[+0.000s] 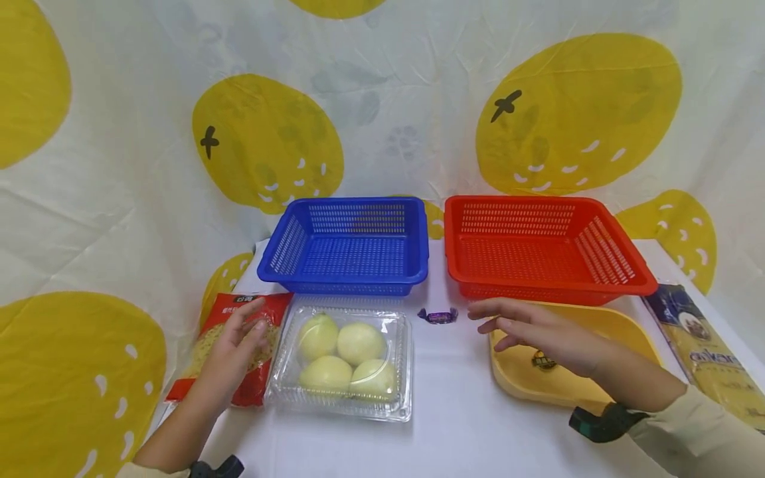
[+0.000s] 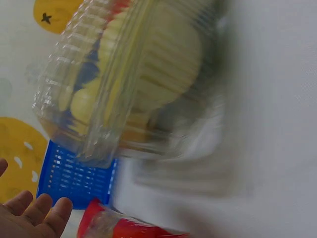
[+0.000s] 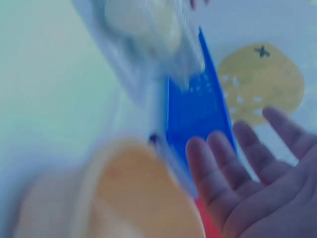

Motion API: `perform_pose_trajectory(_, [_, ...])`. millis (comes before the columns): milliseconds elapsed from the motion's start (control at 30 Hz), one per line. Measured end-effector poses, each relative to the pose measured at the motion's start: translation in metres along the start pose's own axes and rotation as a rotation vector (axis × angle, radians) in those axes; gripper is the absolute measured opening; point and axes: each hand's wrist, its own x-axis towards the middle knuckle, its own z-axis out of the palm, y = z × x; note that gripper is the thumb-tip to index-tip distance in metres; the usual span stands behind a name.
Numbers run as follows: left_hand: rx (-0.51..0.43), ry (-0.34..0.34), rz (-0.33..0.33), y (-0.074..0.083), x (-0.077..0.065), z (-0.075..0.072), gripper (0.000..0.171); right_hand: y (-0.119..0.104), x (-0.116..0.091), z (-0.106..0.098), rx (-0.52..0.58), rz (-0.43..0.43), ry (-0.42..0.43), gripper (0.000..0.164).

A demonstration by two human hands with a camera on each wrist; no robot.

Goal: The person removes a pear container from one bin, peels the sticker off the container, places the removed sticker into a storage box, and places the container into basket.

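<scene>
My left hand [image 1: 236, 348] hovers over a red and clear bag of pasta-like pieces [image 1: 258, 372], its fingers loose and holding nothing. To its right lies a clear plastic clamshell box [image 1: 399, 405] with several pale yellow-green round fruits [image 1: 325, 377] inside. My right hand [image 1: 546, 332] is over a yellow-orange tray [image 1: 514, 385], fingers extended, with nothing in its grasp. A small purple wrapped candy [image 1: 439, 317] lies just left of the right fingertips. In the right wrist view the fingers [image 3: 213, 168] are spread apart; the left wrist view shows only some left fingertips [image 2: 59, 213].
Behind these stand a blue basket [image 1: 358, 285] on the left and a red basket [image 1: 538, 290] on the right, both without contents. A blue and gold package [image 1: 705, 352] lies at the far right. A lemon-patterned curtain [image 1: 406, 99] hangs behind the white table [image 1: 448, 425].
</scene>
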Motion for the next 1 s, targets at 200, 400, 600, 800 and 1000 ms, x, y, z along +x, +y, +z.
perform_pose_trajectory(200, [0.020, -0.018, -0.050, 0.005, 0.022, -0.005, 0.074, -0.009, 0.014, 0.032, 0.131, 0.071, 0.063, 0.054])
perform_pose_trajectory(400, [0.052, -0.040, -0.065, 0.003, 0.040, -0.006, 0.076, -0.011, 0.032, 0.061, 0.212, 0.085, 0.118, 0.055])
perform_pose_trajectory(600, [-0.033, 0.015, 0.008, -0.001, 0.058, -0.011, 0.069, -0.009, 0.054, 0.083, 0.263, 0.112, 0.184, 0.066])
perform_pose_trajectory(800, [-0.045, 0.040, -0.015, -0.003, 0.071, -0.015, 0.071, 0.004, 0.070, 0.102, 0.309, 0.123, 0.233, 0.076])
perform_pose_trajectory(1000, [-0.088, 0.029, -0.026, -0.002, 0.086, -0.019, 0.073, 0.015, 0.083, 0.120, 0.313, 0.139, 0.263, 0.084])
